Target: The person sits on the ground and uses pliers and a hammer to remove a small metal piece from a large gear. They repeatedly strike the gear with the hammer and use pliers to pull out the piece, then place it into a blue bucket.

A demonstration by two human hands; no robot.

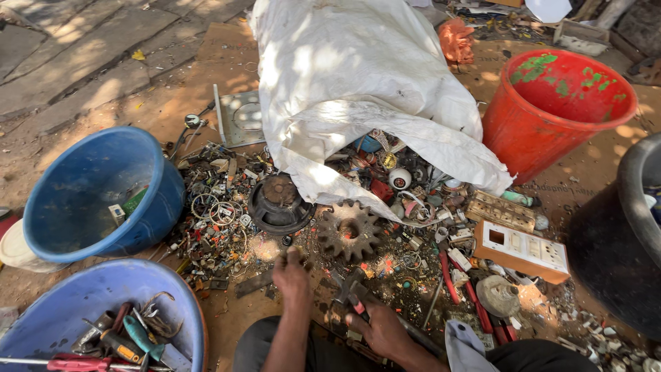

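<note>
Dusty ground outdoors, scrap bits everywhere, left hand flat and empty beside rusty gear, right hand clamped on hammer, blue tub far left.

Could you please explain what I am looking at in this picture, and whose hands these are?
This is one picture from a camera worn on a person's head, looking down at their own two bare hands; no machine is involved. The person sits on dusty ground before a heap of small metal scrap spilling from a white sack. The left hand rests on the ground near a rusty gear and a dark round speaker part. The right hand holds a hammer in a closed grip. Around them stand a blue bucket, a red bucket, and a blue basin holding screwdrivers and pliers.
</note>
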